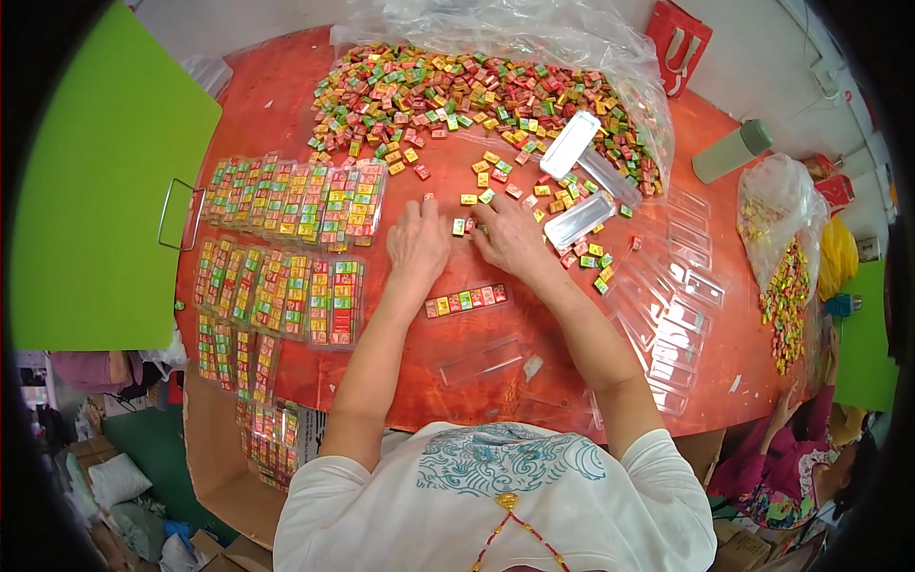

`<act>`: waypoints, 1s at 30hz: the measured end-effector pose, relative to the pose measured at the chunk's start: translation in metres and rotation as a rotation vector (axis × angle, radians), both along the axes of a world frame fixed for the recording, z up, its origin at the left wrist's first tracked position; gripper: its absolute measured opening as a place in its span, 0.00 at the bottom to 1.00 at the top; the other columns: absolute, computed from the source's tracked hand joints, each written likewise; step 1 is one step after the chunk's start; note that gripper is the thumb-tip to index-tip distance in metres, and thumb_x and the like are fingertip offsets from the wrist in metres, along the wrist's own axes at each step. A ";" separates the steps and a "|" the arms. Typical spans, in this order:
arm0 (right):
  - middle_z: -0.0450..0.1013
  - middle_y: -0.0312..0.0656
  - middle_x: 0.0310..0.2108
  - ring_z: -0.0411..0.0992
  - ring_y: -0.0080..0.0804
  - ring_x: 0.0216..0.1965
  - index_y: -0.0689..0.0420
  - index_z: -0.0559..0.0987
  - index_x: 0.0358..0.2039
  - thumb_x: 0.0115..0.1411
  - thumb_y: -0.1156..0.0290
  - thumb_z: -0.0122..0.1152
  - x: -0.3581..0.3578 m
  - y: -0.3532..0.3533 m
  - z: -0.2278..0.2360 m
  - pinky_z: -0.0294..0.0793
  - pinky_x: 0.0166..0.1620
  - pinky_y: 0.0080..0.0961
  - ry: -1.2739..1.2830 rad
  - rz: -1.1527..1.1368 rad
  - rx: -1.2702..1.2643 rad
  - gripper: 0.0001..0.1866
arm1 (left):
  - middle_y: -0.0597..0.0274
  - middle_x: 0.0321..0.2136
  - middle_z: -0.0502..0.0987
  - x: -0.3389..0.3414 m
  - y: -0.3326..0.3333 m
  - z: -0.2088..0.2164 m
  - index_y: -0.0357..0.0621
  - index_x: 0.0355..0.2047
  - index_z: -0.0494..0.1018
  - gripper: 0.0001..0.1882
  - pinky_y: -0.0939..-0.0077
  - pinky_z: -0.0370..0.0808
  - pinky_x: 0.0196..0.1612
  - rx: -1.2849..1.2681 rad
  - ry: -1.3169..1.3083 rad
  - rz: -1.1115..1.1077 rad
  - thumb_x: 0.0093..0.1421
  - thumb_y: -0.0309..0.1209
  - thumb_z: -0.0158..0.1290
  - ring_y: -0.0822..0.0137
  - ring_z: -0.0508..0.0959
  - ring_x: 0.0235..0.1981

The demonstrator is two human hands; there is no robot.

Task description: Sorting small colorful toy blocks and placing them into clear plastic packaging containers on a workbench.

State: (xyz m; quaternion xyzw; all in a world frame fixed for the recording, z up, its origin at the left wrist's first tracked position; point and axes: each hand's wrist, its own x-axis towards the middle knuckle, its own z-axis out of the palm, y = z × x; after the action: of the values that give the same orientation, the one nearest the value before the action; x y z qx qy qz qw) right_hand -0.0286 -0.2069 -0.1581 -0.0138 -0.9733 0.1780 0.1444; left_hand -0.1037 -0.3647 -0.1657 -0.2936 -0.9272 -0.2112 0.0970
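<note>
Your left hand (416, 243) lies palm down on the red table (286, 86), fingers loosely bent; you cannot tell if it holds anything. Your right hand (512, 238) is just beside it, fingertips touching a few small square candies (459, 226) between your hands; whether it pinches one, you cannot tell. Just below your hands, at 6 o'clock, lies a long clear tray (466, 299) with a row of red, yellow and green candies in it. At 12 o'clock sits a big heap of loose candies (457, 91) on a clear plastic sheet (496, 29). At 9 o'clock, filled trays (286, 200) lie side by side in rows. At 3 o'clock are empty clear trays (681, 315), and two more (570, 145) rest on the heap's edge. At 2 o'clock lies a pale green bottle (732, 151), with a clear bag of candies (783, 257) near it.
</note>
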 end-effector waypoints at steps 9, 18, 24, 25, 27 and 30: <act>0.71 0.45 0.35 0.73 0.44 0.41 0.55 0.78 0.37 0.54 0.65 0.62 0.003 0.005 -0.010 0.68 0.42 0.41 0.062 0.055 -0.017 0.11 | 0.47 0.36 0.72 -0.012 -0.007 -0.009 0.41 0.40 0.70 0.11 0.51 0.76 0.33 -0.152 -0.016 -0.058 0.61 0.34 0.53 0.47 0.79 0.36; 0.70 0.44 0.33 0.71 0.44 0.39 0.54 0.77 0.37 0.56 0.68 0.60 -0.022 0.035 -0.018 0.67 0.40 0.42 0.111 -0.056 0.154 0.09 | 0.45 0.42 0.72 0.018 -0.020 0.012 0.41 0.55 0.65 0.23 0.50 0.77 0.40 -0.044 -0.234 -0.223 0.60 0.30 0.55 0.43 0.77 0.43; 0.71 0.41 0.31 0.72 0.39 0.35 0.54 0.76 0.29 0.53 0.67 0.60 0.005 0.033 -0.016 0.66 0.39 0.38 0.108 -0.094 0.323 0.06 | 0.45 0.42 0.74 0.003 -0.016 0.008 0.41 0.52 0.67 0.21 0.50 0.78 0.40 -0.137 -0.236 -0.225 0.59 0.30 0.56 0.42 0.79 0.40; 0.71 0.42 0.31 0.72 0.39 0.35 0.54 0.76 0.29 0.53 0.65 0.60 0.011 0.029 -0.014 0.66 0.39 0.38 0.108 -0.110 0.334 0.07 | 0.46 0.41 0.75 0.001 -0.015 0.005 0.40 0.50 0.68 0.19 0.50 0.78 0.39 -0.166 -0.213 -0.232 0.59 0.30 0.55 0.42 0.79 0.39; 0.71 0.43 0.31 0.73 0.39 0.35 0.55 0.76 0.29 0.54 0.61 0.62 0.018 0.021 -0.011 0.66 0.40 0.39 0.100 -0.158 0.339 0.10 | 0.46 0.39 0.75 -0.005 -0.012 0.002 0.39 0.44 0.68 0.13 0.50 0.79 0.37 -0.164 -0.193 -0.231 0.59 0.29 0.54 0.43 0.80 0.37; 0.72 0.44 0.30 0.73 0.42 0.36 0.57 0.76 0.31 0.57 0.61 0.62 0.023 0.010 -0.011 0.65 0.41 0.40 0.052 -0.161 0.188 0.12 | 0.45 0.37 0.76 -0.007 -0.009 0.002 0.38 0.38 0.69 0.09 0.50 0.80 0.36 -0.155 -0.171 -0.232 0.59 0.28 0.52 0.43 0.81 0.36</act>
State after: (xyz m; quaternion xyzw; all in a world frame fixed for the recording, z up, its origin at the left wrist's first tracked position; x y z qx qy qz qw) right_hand -0.0059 -0.1967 -0.1690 -0.0739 -0.9774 0.0741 0.1839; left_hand -0.1109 -0.3735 -0.1639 -0.3861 -0.9056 -0.1732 -0.0301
